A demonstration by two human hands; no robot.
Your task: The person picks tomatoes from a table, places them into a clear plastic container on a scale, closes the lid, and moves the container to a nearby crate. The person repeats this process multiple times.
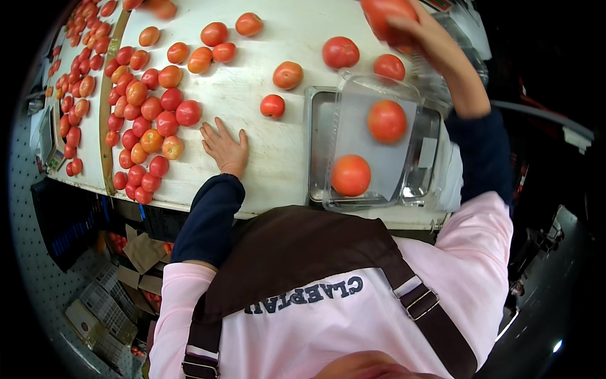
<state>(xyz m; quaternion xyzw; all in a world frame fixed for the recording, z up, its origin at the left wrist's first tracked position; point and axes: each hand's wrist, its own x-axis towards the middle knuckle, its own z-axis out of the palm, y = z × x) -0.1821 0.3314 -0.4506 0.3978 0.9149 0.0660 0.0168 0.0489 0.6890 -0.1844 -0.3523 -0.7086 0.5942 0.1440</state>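
My right hand [421,33], blurred at the far right of the table, is closed around a large red tomato [386,16]. Just below it, two tomatoes rest on the table: a smaller one [389,67] and a bigger one [341,52]. My left hand [224,149] lies palm down with fingers spread, beside a cluster of tomatoes [151,108]. A clear plastic container [337,132] sits over a metal tray [316,142]. Inside it are one tomato [387,121] and another lower down [351,175], on a pale sheet [378,161].
A wooden strip [108,94] divides the white table [255,166], with more tomatoes [73,90] beyond it. Clear plastic packaging [461,52] lies at the right edge. Below the table are cardboard boxes [144,256] with tomatoes and a dark crate [66,227].
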